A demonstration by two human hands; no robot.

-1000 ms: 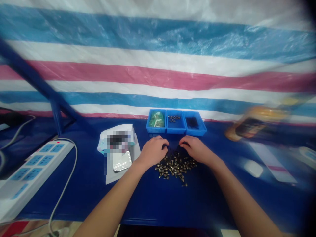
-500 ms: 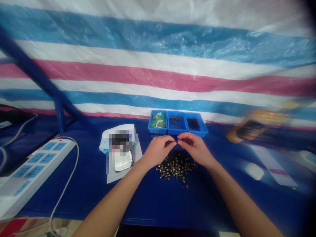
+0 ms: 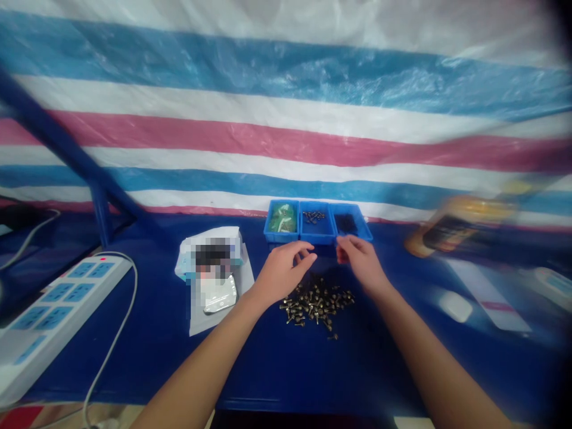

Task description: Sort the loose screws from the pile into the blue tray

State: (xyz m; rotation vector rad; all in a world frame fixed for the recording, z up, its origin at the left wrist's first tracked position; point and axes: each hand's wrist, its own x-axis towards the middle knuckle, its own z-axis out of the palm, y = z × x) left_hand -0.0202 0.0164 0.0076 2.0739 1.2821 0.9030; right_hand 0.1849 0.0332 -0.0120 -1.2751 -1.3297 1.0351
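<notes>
"Screws (image 3: 318, 308) lie at the trays' (image 3: 317, 233) six o'clock; your left hand (image 3: 282, 271) gapes at their eleven."
"Your right hand (image 3: 364, 263), at one, pinches; can't tell on what. I'd grip lightly, wrists high."

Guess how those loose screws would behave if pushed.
The screws would probably scatter, as they lie loose in a heap on a smooth-looking table. Strays might roll in curves: they seem to have wide heads on thin shanks. Their metallic sheen suggests they are stiff and unlikely to break.
</notes>
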